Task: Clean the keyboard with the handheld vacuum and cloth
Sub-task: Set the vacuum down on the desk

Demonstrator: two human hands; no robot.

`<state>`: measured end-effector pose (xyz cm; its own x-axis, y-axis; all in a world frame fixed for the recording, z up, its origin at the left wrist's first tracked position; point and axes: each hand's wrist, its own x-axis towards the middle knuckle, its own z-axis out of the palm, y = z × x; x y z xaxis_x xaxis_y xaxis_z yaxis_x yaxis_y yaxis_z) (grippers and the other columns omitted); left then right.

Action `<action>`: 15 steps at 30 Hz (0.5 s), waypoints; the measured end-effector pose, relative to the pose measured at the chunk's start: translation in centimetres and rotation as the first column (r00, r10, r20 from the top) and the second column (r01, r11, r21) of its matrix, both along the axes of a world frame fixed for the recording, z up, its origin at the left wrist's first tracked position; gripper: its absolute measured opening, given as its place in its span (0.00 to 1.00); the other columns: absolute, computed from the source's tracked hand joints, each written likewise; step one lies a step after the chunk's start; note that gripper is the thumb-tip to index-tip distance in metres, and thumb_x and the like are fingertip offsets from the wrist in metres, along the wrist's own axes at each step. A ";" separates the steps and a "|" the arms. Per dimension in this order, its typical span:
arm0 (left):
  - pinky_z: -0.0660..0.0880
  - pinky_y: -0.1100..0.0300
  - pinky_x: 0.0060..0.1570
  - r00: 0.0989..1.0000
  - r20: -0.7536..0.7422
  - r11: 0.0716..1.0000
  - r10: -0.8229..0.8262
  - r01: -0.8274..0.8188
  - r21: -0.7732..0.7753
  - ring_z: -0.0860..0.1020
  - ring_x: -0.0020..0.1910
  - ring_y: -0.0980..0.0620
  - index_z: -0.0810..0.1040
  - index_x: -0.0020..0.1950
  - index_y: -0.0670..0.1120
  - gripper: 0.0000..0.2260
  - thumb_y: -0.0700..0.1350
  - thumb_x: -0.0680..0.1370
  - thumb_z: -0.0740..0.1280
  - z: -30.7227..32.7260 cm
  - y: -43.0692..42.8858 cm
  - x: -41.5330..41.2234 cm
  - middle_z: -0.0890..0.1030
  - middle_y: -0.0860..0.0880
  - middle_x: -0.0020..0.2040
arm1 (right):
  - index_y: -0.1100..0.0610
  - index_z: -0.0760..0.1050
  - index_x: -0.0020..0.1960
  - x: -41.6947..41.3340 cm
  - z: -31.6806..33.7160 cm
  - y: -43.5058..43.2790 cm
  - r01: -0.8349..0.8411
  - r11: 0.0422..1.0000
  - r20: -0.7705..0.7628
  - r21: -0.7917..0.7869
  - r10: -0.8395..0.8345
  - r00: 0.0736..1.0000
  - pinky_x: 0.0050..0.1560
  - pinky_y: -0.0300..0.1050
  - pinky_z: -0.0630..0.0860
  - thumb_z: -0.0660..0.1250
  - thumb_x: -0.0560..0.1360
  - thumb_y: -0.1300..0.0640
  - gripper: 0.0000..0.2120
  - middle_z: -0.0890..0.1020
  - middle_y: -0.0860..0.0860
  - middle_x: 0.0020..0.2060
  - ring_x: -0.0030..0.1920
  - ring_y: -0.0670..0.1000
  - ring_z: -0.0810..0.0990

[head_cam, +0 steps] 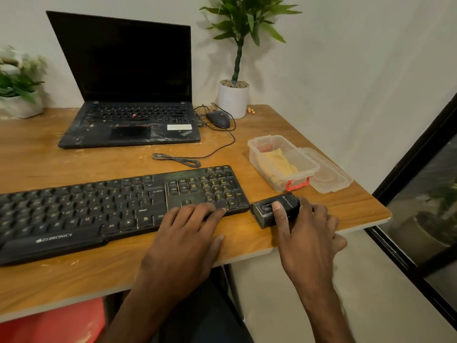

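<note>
**Vacuum in hand, keyboard steadied, cleaning not yet begun**

Subject item: the keyboard (118, 209) lies flat at the near edge of the table (74, 159), running from 9 o'clock toward the centre, with pale dust visible on its keys and frame.

Left hand (183, 233): released, fingers straight, lying on the keys at the keyboard's right end. Judged purpose: to pin the board so it does not slide once the nozzle is pushed across it.

Right hand (306, 233): grasping the handheld vacuum (268, 214), thumb on top and fingers curled over its far side. The vacuum sits on the table at 3 o'clock of the keyboard, just beside its right end (whether the two touch cannot be told). The thumb's position suggests a search for a switch, though no switch can be made out.

Cloth (278, 160): yellow, folded inside a clear plastic box (256, 159) at 12 o'clock of the vacuum, untouched. The box lid (331, 173) lies alongside at its 3 o'clock, off so the cloth is ready for the wiping stage.

Surroundings: an open laptop (128, 95) at 12 o'clock of the keyboard, a mouse (218, 119) with slack cable at 1 o'clock, a potted plant (233, 97) behind it.
</note>
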<state>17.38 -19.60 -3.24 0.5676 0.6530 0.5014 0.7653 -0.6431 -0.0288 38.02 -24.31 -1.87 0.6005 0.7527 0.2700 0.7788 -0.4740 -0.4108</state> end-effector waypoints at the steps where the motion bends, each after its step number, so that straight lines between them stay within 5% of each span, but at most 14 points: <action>1: 0.78 0.49 0.55 1.000 -0.002 1.000 0.000 0.000 0.001 0.75 0.55 0.51 0.78 0.68 0.49 0.23 0.57 0.79 0.56 0.0 0.0 0.0 0.80 0.50 0.58 | 0.51 0.67 0.71 0.0 0.1 0.0 0.001 1.000 0.005 -0.007 -0.001 1.000 0.59 0.58 0.63 0.46 0.77 0.31 0.33 0.71 0.52 0.65 0.65 0.54 0.65; 9: 0.79 0.49 0.52 1.000 0.012 1.000 -0.012 0.012 -0.019 0.78 0.53 0.49 0.78 0.67 0.48 0.23 0.57 0.79 0.56 0.0 0.0 -0.1 0.80 0.49 0.57 | 0.52 0.67 0.72 0.4 1.3 -0.3 -0.006 1.000 0.002 -0.030 0.006 1.000 0.61 0.59 0.65 0.47 0.76 0.29 0.36 0.72 0.53 0.65 0.66 0.55 0.67; 15: 0.79 0.51 0.52 0.999 0.030 1.000 -0.011 0.012 -0.025 0.78 0.54 0.50 0.78 0.67 0.49 0.23 0.57 0.78 0.56 0.1 0.0 -0.2 0.80 0.50 0.58 | 0.38 0.56 0.77 0.6 2.5 -0.8 -0.296 0.936 0.057 -0.192 0.312 0.948 0.67 0.58 0.64 0.58 0.76 0.32 0.32 0.58 0.45 0.76 0.74 0.51 0.56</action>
<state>17.13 -19.60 -3.18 0.5603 0.6588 0.5021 0.7579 -0.6523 0.0100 38.65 -25.11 0.65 0.3160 0.9362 0.1541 0.9255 -0.2685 -0.2671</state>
